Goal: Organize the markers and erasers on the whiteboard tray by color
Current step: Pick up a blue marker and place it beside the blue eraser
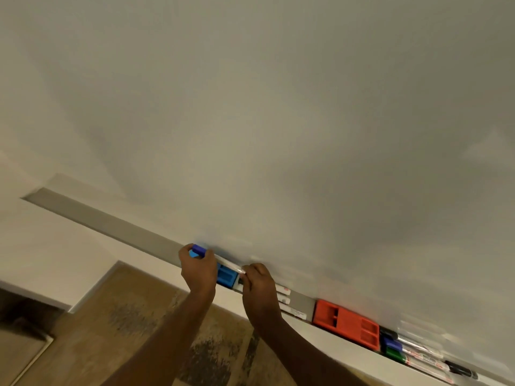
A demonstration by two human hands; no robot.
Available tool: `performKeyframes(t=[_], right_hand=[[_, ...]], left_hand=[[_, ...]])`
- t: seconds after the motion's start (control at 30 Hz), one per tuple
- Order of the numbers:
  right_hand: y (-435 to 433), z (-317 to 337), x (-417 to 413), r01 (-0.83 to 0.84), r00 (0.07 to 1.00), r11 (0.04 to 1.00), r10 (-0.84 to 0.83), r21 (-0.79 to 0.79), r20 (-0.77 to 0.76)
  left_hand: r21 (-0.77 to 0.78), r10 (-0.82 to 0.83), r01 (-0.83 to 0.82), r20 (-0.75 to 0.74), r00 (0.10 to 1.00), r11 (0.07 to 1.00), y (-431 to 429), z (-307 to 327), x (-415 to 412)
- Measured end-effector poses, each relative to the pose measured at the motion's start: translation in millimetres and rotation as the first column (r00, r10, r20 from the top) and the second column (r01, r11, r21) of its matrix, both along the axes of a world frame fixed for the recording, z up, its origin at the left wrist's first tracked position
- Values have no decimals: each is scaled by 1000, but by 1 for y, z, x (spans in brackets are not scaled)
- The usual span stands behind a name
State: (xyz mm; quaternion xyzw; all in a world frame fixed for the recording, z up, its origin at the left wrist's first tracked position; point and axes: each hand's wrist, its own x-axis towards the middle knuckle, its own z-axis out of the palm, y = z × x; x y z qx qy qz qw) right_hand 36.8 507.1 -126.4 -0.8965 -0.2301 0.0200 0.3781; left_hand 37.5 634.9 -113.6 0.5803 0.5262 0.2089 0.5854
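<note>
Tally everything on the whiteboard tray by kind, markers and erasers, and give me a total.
Erasers: 2, the blue eraser and the red eraser
Markers: 8, made up of the blue-capped marker held by the left hand and right hand, three white ends below the right hand, and four past the red eraser
Total: 10

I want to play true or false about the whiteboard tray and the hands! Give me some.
1. The left hand holds a marker with a blue cap. True.
2. The red eraser sits left of the blue eraser. False: it sits to the right.
3. Both hands are at the tray. True; the right hand is there too.
4. The green-capped marker lies beside the blue eraser. False: it lies past the red eraser.
</note>
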Motion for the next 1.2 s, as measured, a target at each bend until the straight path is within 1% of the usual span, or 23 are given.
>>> performKeyframes(t=[0.1,0.2,0.3,0.43,0.57,0.63,0.8,0.97,1.2], right_hand=[[16,4,2,-50,997,999,48,-18,-67],[33,7,6,-88,984,993,76,-72,-163],[44,9,7,-102,977,990,81,-98,-197],[33,2,0,-101,986,990,87,-95,-143],[2,-14,-2,-58,995,988,46,-144,-86],[-13,-20,-2,-35,996,983,20,-181,-86],[-43,-28,-2,10,995,965,-36,-264,-94],[-58,-27,-1,16,994,954,-47,-299,-97],[-69,-28,-1,2,998,938,-25,-347,-61]], left_hand=[[9,-5,5,-1,1000,1000,11,0,-2],[31,5,-5,5,1000,1000,30,-1,-3],[22,33,-33,3,999,999,55,-3,0],[32,88,-88,-4,996,996,91,-10,5],[68,105,-101,-49,993,993,119,-20,9],[97,105,-98,-72,992,990,130,-23,11],[169,73,-43,-172,982,985,146,-32,16],[156,26,12,-239,971,988,151,-43,17],[189,-60,129,-334,941,973,153,-45,21]])
